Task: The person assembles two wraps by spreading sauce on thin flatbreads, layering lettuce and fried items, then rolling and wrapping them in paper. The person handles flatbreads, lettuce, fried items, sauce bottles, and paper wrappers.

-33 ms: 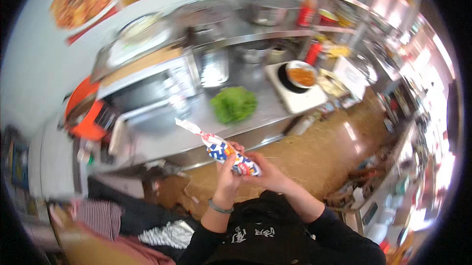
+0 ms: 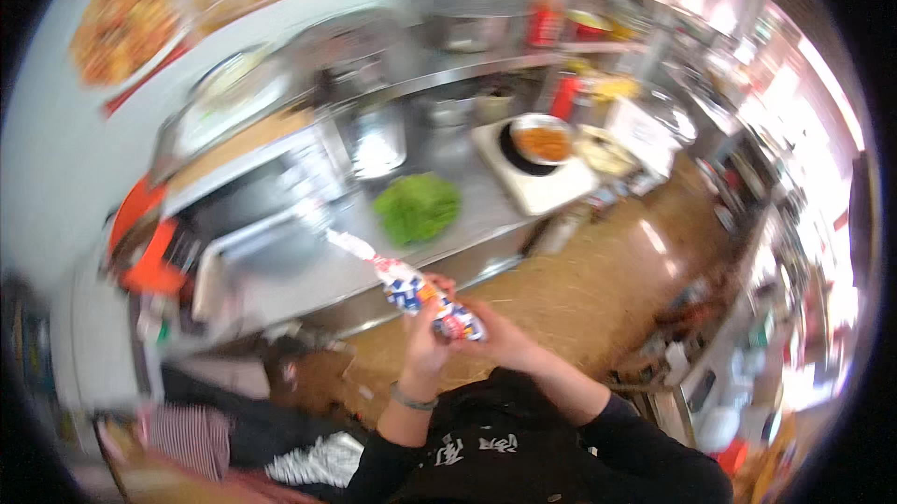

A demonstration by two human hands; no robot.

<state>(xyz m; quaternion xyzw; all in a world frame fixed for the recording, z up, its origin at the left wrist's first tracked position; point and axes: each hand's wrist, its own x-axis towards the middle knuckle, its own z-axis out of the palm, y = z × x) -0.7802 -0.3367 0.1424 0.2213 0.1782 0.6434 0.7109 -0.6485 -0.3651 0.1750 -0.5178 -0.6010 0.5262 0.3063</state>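
Observation:
Both hands hold a soft plastic packet, white with a blue, orange and red pattern (image 2: 407, 287). Its narrow, twisted white end points up and left, toward the counter. My left hand (image 2: 428, 343), with a band at the wrist, wraps round it from the left and below. Closed on the packet's lower right end is my right hand (image 2: 495, 336). The packet is in the air in front of my body, short of the counter's front edge; motion blurs its print. Beyond it on the steel counter lies a heap of green lettuce leaves (image 2: 418, 209).
A bowl of orange-brown food (image 2: 542, 141) sits on a white hot plate (image 2: 500, 154) at the right. Left of the lettuce are a metal tray (image 2: 378, 144) and a sink-like basin (image 2: 271, 256). An orange bucket (image 2: 154, 266) stands far left. Lidded pots (image 2: 467, 32) line the shelf behind.
The view has shifted slightly, so the counter and its things sit further left. Both hands keep the packet in nearly the same pose.

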